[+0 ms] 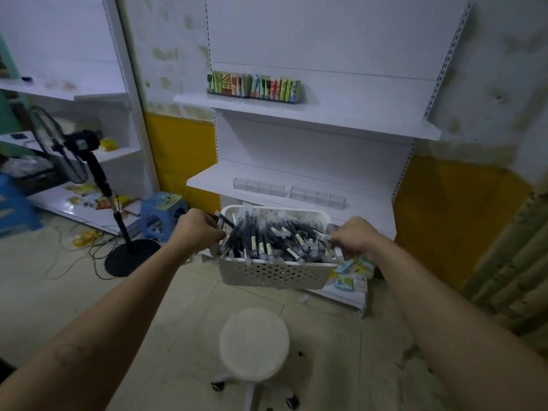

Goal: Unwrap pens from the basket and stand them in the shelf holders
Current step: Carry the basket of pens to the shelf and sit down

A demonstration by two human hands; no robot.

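We hold both bare arms stretched forward. Our left hand (197, 229) grips the basket (272, 271) at its left end, our right hand (353, 237) at its right end.

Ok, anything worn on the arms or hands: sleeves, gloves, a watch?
Nothing worn shows. The left hand and right hand are bare, with no gloves or watch visible. Both forearms are bare to the frame's edge, with no sleeves in view.

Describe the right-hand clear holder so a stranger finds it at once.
On the white shelving unit, find the shelf just behind the held basket. It bears a left holder and a right holder, both clear and divided. Yours is the right, above the basket's far right corner.
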